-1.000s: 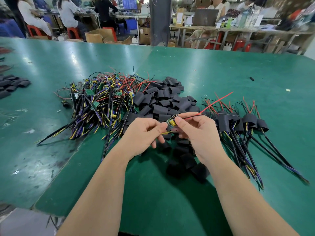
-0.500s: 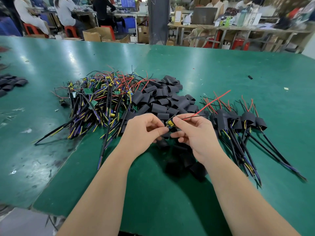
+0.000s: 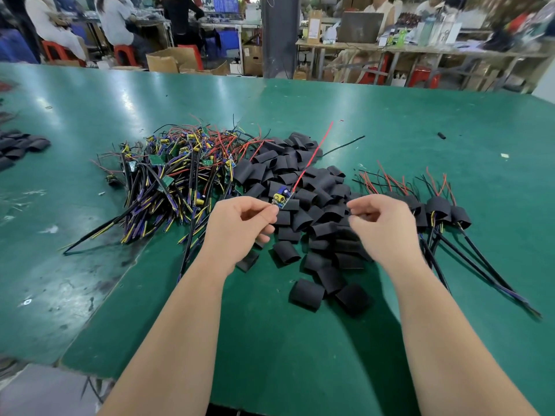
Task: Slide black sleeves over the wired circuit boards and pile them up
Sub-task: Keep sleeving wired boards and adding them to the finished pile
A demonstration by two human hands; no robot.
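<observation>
Pinching a small circuit board [image 3: 282,199] btwn thumb & forefinger of my left hand [image 3: 237,226], I'm holding it just above the heap of black sleeves [image 3: 288,163]. Its red wire [image 3: 312,156] is pointing up & away from me. My right hand [image 3: 384,226] is hovering over the same heap w/ fingers loosely curled, gripping nothing. Left of the heap, a tangle of unsleeved boards [image 3: 180,169] w/ yellow, purple & red leads is lying spread out & touching it. Right of the heap, a row of sleeved boards [image 3: 438,205] is lying w/ black cables trailing toward me. All of it is sitting on the green table [image 3: 390,115]. A few spare sleeves [image 3: 21,144] are lying well apart at the far left edge.
</observation>
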